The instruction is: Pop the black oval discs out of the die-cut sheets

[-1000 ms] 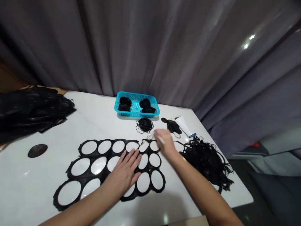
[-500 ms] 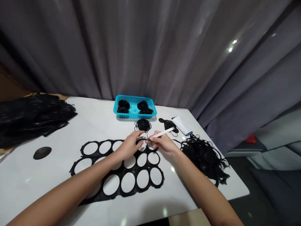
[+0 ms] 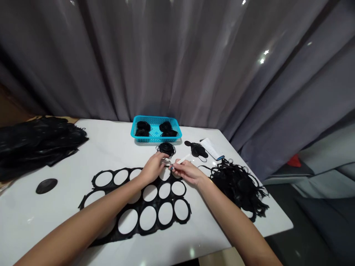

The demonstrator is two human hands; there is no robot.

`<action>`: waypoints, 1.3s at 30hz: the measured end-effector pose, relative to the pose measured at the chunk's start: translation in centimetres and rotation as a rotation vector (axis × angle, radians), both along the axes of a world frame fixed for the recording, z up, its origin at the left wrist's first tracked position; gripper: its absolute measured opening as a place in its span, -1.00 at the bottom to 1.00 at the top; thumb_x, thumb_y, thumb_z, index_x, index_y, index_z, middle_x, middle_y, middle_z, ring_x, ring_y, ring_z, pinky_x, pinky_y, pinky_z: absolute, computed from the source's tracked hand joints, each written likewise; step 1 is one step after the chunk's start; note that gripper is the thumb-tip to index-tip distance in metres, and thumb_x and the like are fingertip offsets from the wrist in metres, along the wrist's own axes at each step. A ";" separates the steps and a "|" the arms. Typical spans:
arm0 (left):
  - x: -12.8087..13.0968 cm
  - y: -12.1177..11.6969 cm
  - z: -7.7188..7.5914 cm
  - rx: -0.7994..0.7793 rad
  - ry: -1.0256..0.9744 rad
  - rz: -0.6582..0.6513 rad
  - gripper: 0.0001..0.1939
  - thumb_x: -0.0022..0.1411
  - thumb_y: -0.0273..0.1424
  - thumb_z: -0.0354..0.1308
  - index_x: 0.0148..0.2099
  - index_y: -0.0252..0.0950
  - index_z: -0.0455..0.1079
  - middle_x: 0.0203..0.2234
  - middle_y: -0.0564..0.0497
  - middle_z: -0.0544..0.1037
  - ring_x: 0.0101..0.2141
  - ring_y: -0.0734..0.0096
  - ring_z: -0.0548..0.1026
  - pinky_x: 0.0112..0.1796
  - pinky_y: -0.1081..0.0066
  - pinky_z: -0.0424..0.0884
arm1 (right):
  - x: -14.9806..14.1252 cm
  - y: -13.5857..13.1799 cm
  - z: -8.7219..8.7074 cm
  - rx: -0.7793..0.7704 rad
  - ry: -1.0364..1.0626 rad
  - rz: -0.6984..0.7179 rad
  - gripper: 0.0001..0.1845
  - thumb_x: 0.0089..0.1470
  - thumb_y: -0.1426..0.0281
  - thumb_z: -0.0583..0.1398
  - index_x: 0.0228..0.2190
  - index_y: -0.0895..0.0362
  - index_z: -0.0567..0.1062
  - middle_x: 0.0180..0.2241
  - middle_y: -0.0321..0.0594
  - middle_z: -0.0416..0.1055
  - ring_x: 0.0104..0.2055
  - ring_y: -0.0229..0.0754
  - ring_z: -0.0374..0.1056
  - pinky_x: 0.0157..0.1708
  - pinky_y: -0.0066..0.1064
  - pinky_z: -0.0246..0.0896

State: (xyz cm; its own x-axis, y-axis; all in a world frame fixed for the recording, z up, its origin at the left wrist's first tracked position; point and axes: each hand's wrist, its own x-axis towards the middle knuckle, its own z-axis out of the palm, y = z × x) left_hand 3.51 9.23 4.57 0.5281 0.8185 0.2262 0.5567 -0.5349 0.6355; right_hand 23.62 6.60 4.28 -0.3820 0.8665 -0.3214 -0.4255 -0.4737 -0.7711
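A black sheet with round cut-out holes (image 3: 144, 201) lies flat on the white table (image 3: 111, 147). My left hand (image 3: 152, 168) pinches something small and thin at the sheet's far edge. My right hand (image 3: 186, 171) is closed on a slim white tool (image 3: 183, 159) whose tip meets the left fingers. Both hands touch above the sheet's far right corner. A small bundle of black rings (image 3: 165, 149) lies just beyond them.
A blue basket (image 3: 155, 130) with black ring bundles stands at the back. A heap of black scraps (image 3: 238, 184) is at the right, a stack of black sheets (image 3: 36, 142) at the left, a black disc (image 3: 46, 186) near it. A white packet (image 3: 212, 148) and black pieces (image 3: 197, 149) lie by the basket.
My left hand lifted off the sheet and came up to meet the right hand at the far edge. The right hand drew back slightly with the white tool.
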 end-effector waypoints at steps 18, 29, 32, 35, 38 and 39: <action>-2.1 -11.2 -2.6 0.458 0.360 -0.146 -0.30 0.42 -0.07 0.06 0.44 -0.31 0.03 0.38 -0.27 0.09 0.36 -0.06 0.06 0.28 -0.04 0.05 | 4.4 -4.4 0.0 0.098 -0.158 -0.525 -0.73 -0.12 0.36 0.49 -0.45 0.20 0.54 -0.46 -0.22 0.53 -0.47 -0.33 0.41 -0.47 -0.56 0.40; -1.6 -14.5 -2.6 0.415 0.343 -0.229 -0.33 0.43 -0.13 0.05 0.46 -0.16 -0.04 0.39 -0.12 0.11 0.35 0.03 0.11 0.26 0.02 0.11 | 1.8 -10.2 -0.5 0.552 -0.845 -0.097 -0.90 0.12 0.40 0.23 -0.43 0.11 0.50 -0.28 -0.21 0.57 -0.19 -0.14 0.48 -0.13 -0.34 0.31; -1.6 -14.6 -2.5 0.439 0.355 -0.213 -0.29 0.45 -0.11 0.02 0.48 -0.24 -0.10 0.39 -0.13 0.12 0.35 0.09 0.11 0.28 0.07 0.06 | 1.9 -10.0 -0.5 0.578 -0.860 -0.064 -0.90 0.12 0.42 0.22 -0.44 0.10 0.49 -0.29 -0.22 0.55 -0.20 -0.16 0.46 -0.17 -0.36 0.30; -1.6 -14.6 -2.5 0.443 0.354 -0.217 -0.29 0.45 -0.11 0.01 0.48 -0.26 -0.10 0.38 -0.10 0.15 0.36 0.10 0.10 0.29 0.09 0.05 | 1.7 -10.0 -0.5 0.612 -0.891 -0.058 -0.88 0.12 0.45 0.21 -0.46 0.10 0.48 -0.31 -0.23 0.54 -0.22 -0.17 0.44 -0.18 -0.38 0.28; -1.6 -14.5 -2.5 0.439 0.348 -0.218 -0.30 0.45 -0.11 0.01 0.48 -0.24 -0.08 0.37 -0.07 0.18 0.35 0.09 0.11 0.28 0.09 0.05 | 1.7 -10.1 -0.4 0.631 -0.908 -0.053 -0.88 0.12 0.45 0.21 -0.46 0.11 0.48 -0.32 -0.24 0.53 -0.24 -0.19 0.43 -0.19 -0.39 0.28; -1.6 -14.5 -2.5 0.437 0.349 -0.217 -0.30 0.45 -0.12 0.01 0.48 -0.24 -0.08 0.37 -0.07 0.18 0.35 0.09 0.11 0.29 0.10 0.05 | 1.6 -10.1 -0.4 0.635 -0.909 -0.051 -0.88 0.12 0.45 0.21 -0.46 0.11 0.48 -0.32 -0.24 0.52 -0.24 -0.19 0.43 -0.20 -0.39 0.28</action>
